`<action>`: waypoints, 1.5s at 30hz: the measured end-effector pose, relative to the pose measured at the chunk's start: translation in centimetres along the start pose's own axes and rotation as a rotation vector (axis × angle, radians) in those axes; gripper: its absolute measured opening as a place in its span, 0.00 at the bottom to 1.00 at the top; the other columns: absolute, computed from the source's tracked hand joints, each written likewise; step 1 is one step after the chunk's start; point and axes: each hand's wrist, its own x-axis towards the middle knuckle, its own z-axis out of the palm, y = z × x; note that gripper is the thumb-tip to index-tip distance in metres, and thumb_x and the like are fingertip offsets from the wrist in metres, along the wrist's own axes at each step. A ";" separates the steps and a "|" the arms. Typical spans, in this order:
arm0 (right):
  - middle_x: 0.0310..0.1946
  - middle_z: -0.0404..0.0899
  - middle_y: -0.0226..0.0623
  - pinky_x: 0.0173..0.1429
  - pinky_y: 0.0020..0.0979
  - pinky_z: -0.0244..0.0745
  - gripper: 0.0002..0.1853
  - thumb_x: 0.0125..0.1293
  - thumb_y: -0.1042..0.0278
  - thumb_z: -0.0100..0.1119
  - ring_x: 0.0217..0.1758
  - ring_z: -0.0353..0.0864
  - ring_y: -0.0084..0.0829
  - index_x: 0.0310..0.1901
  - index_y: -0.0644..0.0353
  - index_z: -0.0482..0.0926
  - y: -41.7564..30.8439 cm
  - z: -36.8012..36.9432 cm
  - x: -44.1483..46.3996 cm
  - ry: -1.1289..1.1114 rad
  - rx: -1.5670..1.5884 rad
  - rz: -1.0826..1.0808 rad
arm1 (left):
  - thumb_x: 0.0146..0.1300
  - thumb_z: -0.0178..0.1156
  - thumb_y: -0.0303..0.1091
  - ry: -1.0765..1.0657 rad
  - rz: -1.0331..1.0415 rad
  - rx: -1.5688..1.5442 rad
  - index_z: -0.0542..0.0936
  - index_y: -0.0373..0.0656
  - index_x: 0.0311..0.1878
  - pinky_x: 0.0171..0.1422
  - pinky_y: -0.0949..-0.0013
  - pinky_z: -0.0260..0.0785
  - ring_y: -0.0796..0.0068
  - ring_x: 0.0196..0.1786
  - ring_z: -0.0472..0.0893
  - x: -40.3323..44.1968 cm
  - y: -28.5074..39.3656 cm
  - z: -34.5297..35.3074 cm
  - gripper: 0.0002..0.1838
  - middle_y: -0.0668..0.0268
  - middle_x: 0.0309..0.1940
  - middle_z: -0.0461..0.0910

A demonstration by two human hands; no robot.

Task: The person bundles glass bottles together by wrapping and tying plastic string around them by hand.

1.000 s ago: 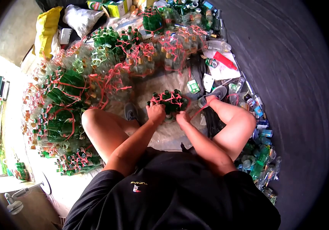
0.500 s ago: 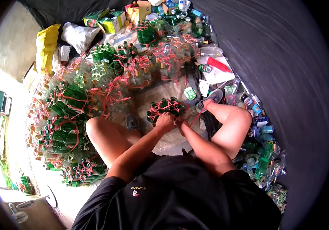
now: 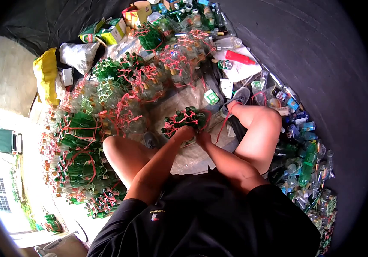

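Note:
Between my legs stands a round bundle of green glass bottles (image 3: pixel 185 121), their necks upward and laced with red plastic string (image 3: pixel 224 124). My left hand (image 3: pixel 185 133) is closed at the near side of the bundle, fingers curled on the string there. Right beside it, my right hand (image 3: pixel 203 138) is also closed on the string, close to the bundle's near right edge. A length of the string runs from near my right foot down to beside my right hand. The fingertips of both hands are partly hidden.
Tied bundles of green bottles (image 3: pixel 81 124) and clear bottles (image 3: pixel 149 85) crowd the left and far side. Loose bottles (image 3: pixel 308 162) line the right along a black sheet (image 3: pixel 321 85). A red bottle (image 3: pixel 239 57) lies on white board; a green-white packet (image 3: pixel 211 97) sits ahead.
The whole view has shifted and turned slightly. Both hands stay at the near side of the bundle, and the right hand has moved slightly in toward the left. The bundle stays upright.

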 end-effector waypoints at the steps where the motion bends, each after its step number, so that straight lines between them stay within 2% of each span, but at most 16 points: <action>1: 0.42 0.82 0.53 0.44 0.50 0.75 0.15 0.66 0.56 0.54 0.44 0.80 0.56 0.49 0.53 0.80 -0.1 0.2 -0.1 0.113 0.017 -0.077 | 0.59 0.55 0.36 -0.009 -0.005 0.004 0.85 0.41 0.38 0.47 0.51 0.75 0.51 0.43 0.83 0.6 -0.5 0.2 0.13 0.51 0.39 0.84; 4: 0.44 0.82 0.52 0.46 0.51 0.75 0.15 0.65 0.59 0.52 0.45 0.80 0.56 0.50 0.54 0.80 -0.7 -0.6 -0.1 -0.088 -0.070 0.016 | 0.58 0.55 0.37 -0.265 0.045 0.193 0.85 0.42 0.40 0.48 0.53 0.76 0.53 0.45 0.84 1.0 0.2 -1.2 0.14 0.53 0.40 0.84; 5: 0.44 0.82 0.52 0.46 0.51 0.75 0.15 0.65 0.59 0.52 0.45 0.80 0.56 0.50 0.54 0.80 -0.8 -0.6 -0.2 -0.087 -0.060 0.023 | 0.59 0.55 0.37 -0.244 -0.107 0.192 0.86 0.43 0.41 0.49 0.54 0.76 0.54 0.46 0.84 0.1 2.5 -3.7 0.14 0.54 0.41 0.85; 7: 0.42 0.82 0.53 0.46 0.51 0.75 0.16 0.64 0.60 0.52 0.46 0.80 0.56 0.49 0.57 0.80 -0.7 -0.5 -0.6 0.343 0.042 -0.271 | 0.60 0.55 0.38 -0.230 -0.248 0.198 0.86 0.44 0.42 0.50 0.55 0.77 0.56 0.47 0.84 -0.7 5.6 -6.8 0.14 0.55 0.42 0.85; 8: 0.42 0.82 0.53 0.46 0.51 0.75 0.16 0.64 0.60 0.52 0.46 0.80 0.56 0.49 0.57 0.80 -0.4 0.0 -0.3 0.348 0.047 -0.262 | 0.61 0.54 0.37 -0.249 -0.231 0.277 0.86 0.45 0.42 0.51 0.56 0.77 0.58 0.48 0.84 -0.8 6.2 -7.9 0.14 0.57 0.42 0.85; 13: 0.41 0.81 0.55 0.47 0.52 0.75 0.16 0.64 0.61 0.51 0.46 0.80 0.55 0.48 0.60 0.79 -1.1 -1.3 -0.2 -0.064 0.185 0.046 | 0.65 0.52 0.37 -0.221 -0.191 0.402 0.86 0.46 0.43 0.51 0.59 0.78 0.64 0.50 0.84 -0.9 4.9 -8.3 0.14 0.60 0.45 0.85; 20: 0.41 0.82 0.53 0.49 0.52 0.75 0.15 0.66 0.58 0.50 0.46 0.81 0.54 0.47 0.58 0.78 -2.6 -3.9 -1.6 -0.059 0.114 0.035 | 0.55 0.62 0.48 -0.276 -0.235 0.449 0.86 0.45 0.41 0.50 0.60 0.78 0.63 0.48 0.85 -0.9 6.4 -11.8 0.18 0.58 0.44 0.85; 23: 0.41 0.82 0.50 0.49 0.52 0.75 0.14 0.66 0.60 0.50 0.47 0.81 0.51 0.45 0.58 0.77 -3.5 -4.7 -1.7 -0.086 0.052 0.072 | 0.56 0.61 0.47 -0.332 -0.253 0.449 0.87 0.47 0.39 0.50 0.61 0.78 0.64 0.46 0.85 -1.1 5.7 -13.7 0.16 0.62 0.40 0.86; 25: 0.42 0.81 0.52 0.50 0.52 0.74 0.14 0.67 0.56 0.51 0.47 0.80 0.54 0.44 0.58 0.78 -2.3 -3.4 -1.0 -0.109 0.086 0.069 | 0.51 0.63 0.45 -0.392 -0.214 0.434 0.86 0.45 0.39 0.48 0.55 0.77 0.56 0.42 0.84 0.1 2.7 -13.5 0.17 0.56 0.36 0.85; 28: 0.38 0.81 0.53 0.49 0.51 0.75 0.14 0.65 0.56 0.53 0.45 0.81 0.54 0.39 0.60 0.79 -1.3 -1.3 0.1 -0.045 0.095 0.027 | 0.58 0.60 0.42 -0.258 0.191 0.216 0.83 0.38 0.34 0.39 0.55 0.73 0.54 0.33 0.82 0.6 -0.2 -12.7 0.15 0.54 0.28 0.83; 30: 0.36 0.81 0.53 0.47 0.50 0.75 0.14 0.65 0.57 0.54 0.44 0.81 0.54 0.36 0.61 0.79 -0.7 -0.3 0.7 -0.011 0.076 -0.008 | 0.58 0.61 0.42 -0.288 0.130 0.051 0.82 0.38 0.34 0.38 0.56 0.72 0.58 0.32 0.81 -0.2 1.1 -14.0 0.14 0.56 0.27 0.82; 32: 0.31 0.81 0.53 0.44 0.50 0.76 0.14 0.64 0.58 0.55 0.39 0.82 0.54 0.33 0.62 0.79 0.1 0.5 1.2 0.059 -0.059 -0.249 | 0.57 0.62 0.41 -0.318 0.072 -0.120 0.81 0.38 0.35 0.38 0.58 0.72 0.61 0.30 0.80 -0.1 1.2 -13.9 0.14 0.58 0.26 0.81; 34: 0.30 0.81 0.53 0.42 0.50 0.76 0.14 0.63 0.58 0.54 0.37 0.82 0.54 0.31 0.61 0.79 -0.1 0.9 1.4 0.097 -0.007 -0.196 | 0.58 0.63 0.38 -0.239 0.027 -0.348 0.80 0.41 0.42 0.39 0.60 0.72 0.68 0.31 0.79 0.5 -1.0 -12.1 0.12 0.61 0.28 0.80; 37: 0.28 0.81 0.53 0.41 0.50 0.76 0.15 0.63 0.57 0.54 0.35 0.82 0.55 0.29 0.61 0.79 -0.3 1.1 1.6 0.157 0.046 -0.176 | 0.58 0.61 0.42 -0.157 -0.129 -0.245 0.82 0.45 0.44 0.45 0.57 0.73 0.55 0.39 0.83 0.1 0.5 -13.8 0.15 0.53 0.36 0.83; 40: 0.28 0.81 0.52 0.40 0.50 0.76 0.16 0.64 0.56 0.53 0.35 0.81 0.55 0.28 0.60 0.79 -1.1 0.3 1.4 0.160 0.036 -0.161 | 0.61 0.58 0.40 0.030 -0.017 0.037 0.81 0.44 0.44 0.49 0.54 0.72 0.51 0.45 0.81 1.3 -0.3 -12.0 0.12 0.54 0.38 0.83; 45: 0.28 0.81 0.49 0.39 0.49 0.76 0.15 0.65 0.58 0.51 0.34 0.81 0.53 0.28 0.58 0.79 0.4 3.0 2.8 0.138 0.060 -0.072 | 0.64 0.53 0.36 0.167 -0.101 0.016 0.79 0.45 0.43 0.53 0.53 0.71 0.50 0.49 0.79 1.2 0.6 -11.0 0.10 0.54 0.43 0.81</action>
